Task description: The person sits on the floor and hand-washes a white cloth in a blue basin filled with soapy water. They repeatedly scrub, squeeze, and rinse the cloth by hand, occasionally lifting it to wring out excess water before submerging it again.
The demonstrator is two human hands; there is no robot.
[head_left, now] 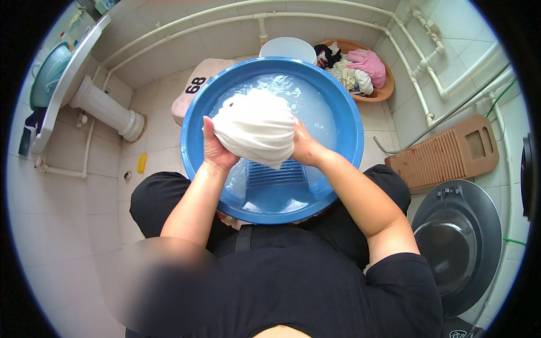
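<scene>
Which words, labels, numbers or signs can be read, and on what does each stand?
Pink mat: bold black two-digit number, legible, not copied here.
Dark thing, lower right edge: white mark, too small to read.
Package, upper left edge: any print too small to read.

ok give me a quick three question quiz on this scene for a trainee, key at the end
1. How many hands hold the white cloth?
2. What holds the pink garment?
A) the pedestal sink
B) the orange basin
C) the grey basin
3. True or false: the brown washboard is to the right of the blue washtub.

Key: 1. Two, the left hand and right hand. 2. B. 3. True.
</scene>
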